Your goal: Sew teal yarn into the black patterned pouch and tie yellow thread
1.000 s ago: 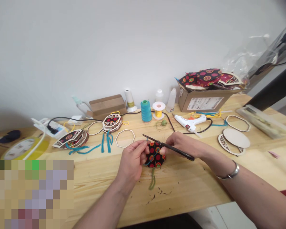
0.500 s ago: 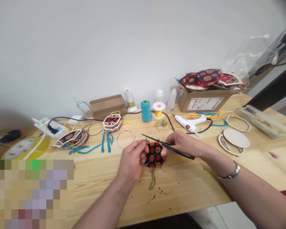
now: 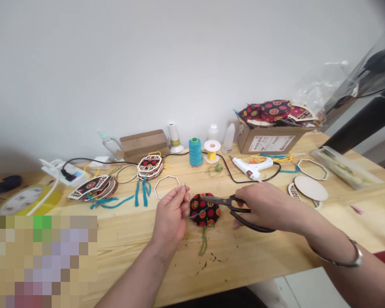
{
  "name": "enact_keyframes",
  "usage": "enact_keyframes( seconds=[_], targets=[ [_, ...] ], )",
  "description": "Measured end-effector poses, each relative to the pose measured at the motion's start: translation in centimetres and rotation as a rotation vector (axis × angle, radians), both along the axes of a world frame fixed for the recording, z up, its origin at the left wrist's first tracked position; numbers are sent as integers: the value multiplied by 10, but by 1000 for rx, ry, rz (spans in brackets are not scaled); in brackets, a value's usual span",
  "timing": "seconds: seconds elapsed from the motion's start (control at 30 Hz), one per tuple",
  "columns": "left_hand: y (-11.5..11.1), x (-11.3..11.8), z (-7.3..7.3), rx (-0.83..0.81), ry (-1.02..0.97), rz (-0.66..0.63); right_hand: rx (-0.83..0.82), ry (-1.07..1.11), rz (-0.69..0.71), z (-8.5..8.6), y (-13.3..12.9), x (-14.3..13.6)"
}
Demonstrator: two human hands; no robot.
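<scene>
My left hand point(image 3: 173, 209) pinches the end of a thin blue thread point(image 3: 194, 214), which runs across the patterned fabric octagon point(image 3: 205, 219). This black piece, with red and orange round motifs, lies on the table between my hands. A green yarn tail point(image 3: 204, 244) hangs from its lower edge. My right hand point(image 3: 265, 206) grips black-handled scissors point(image 3: 223, 201). Their blades point left over the upper part of the fabric and look nearly closed. Part of the handle is hidden behind my fingers.
Behind stand a teal thread cone point(image 3: 195, 153), a yellow spool point(image 3: 212, 156) and a white glue gun point(image 3: 252, 167). Octagonal wooden frames point(image 3: 167, 177) and stacked fabric pieces point(image 3: 149, 167) lie to the left. A cardboard box point(image 3: 269, 139) of fabric stands back right. Dark scraps point(image 3: 211, 259) litter the front.
My right hand has moved right and turned the scissors, taking their tip from the thread end down over the fabric. My left hand has shifted left, off the fabric's edge, still pinching the thread.
</scene>
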State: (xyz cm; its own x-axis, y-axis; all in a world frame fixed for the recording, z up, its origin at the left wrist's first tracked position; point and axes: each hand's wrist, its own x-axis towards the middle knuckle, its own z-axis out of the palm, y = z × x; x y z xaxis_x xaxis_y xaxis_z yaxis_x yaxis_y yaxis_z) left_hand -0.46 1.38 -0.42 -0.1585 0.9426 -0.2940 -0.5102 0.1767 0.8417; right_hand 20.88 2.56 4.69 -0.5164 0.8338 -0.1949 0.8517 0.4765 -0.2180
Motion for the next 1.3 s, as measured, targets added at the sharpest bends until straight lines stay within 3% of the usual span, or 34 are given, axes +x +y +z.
enact_keyframes(
  seconds=[0.17,0.33,0.67,0.87,1.0,1.13,1.3],
  targets=[
    [0,3,0,-12,-17,-13,-65,-68,-147,-13,-20,40],
    [-1,4,1,-23,-37,-42,-13,-219,-282,-29,-30,74],
    [-2,4,0,-17,-48,-67,-51,-219,-247,-36,-23,90],
    [-3,4,1,-18,-42,-71,-37,-239,-181,-23,-22,82],
    [-2,5,0,-14,-52,-81,6,-408,-233,-13,-10,50],
    [-1,5,0,-14,-51,-90,87,-430,-195,-9,10,20],
    [-2,3,1,-19,-65,-92,29,-459,-194,-9,14,29]
  ],
)
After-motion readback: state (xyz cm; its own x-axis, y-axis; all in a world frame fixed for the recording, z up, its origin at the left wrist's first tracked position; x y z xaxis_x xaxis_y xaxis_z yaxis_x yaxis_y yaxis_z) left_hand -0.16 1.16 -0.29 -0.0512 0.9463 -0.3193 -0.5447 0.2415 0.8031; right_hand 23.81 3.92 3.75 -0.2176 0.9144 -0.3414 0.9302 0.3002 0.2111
